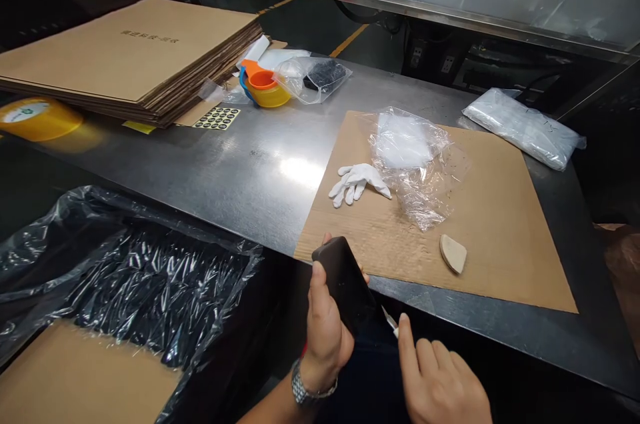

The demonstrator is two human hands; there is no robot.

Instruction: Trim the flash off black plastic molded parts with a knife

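The left hand (325, 317) is clamped around a flat black block (346, 285), thumb on the near side and fingers wrapped behind it, and holds it tilted just over the near edge of the cardboard sheet (500, 237) that lies on the steel table (240, 164). The right hand (440, 377) sits just right of the block with its fingers curled together; a thin light blade or strip (390, 321) shows between the block and the forefinger, but whether the hand actually grips it cannot be told. On the cardboard sheet, a white glove (357, 182) lies near its left edge, a crumpled clear bag (415, 164) with something white inside rests beside the glove toward the middle, and a small pale wedge-shaped piece (453, 253) lies nearer the front edge. Beyond the sheet's far right corner sits a sealed clear packet (525, 127). Well to the left of the sheet are a stack of flat cartons (130, 57), an orange and yellow tape holder (263, 85), a bag of dark items (320, 77) and a sheet of round black stickers (217, 118). Below the table, left of the hands, a box lined with black plastic (135, 277) stands open. Judging by this, the work on the block looks to be in hand rather than finished: it has not been set down, and nothing lies in the lined box beyond a cardboard base.
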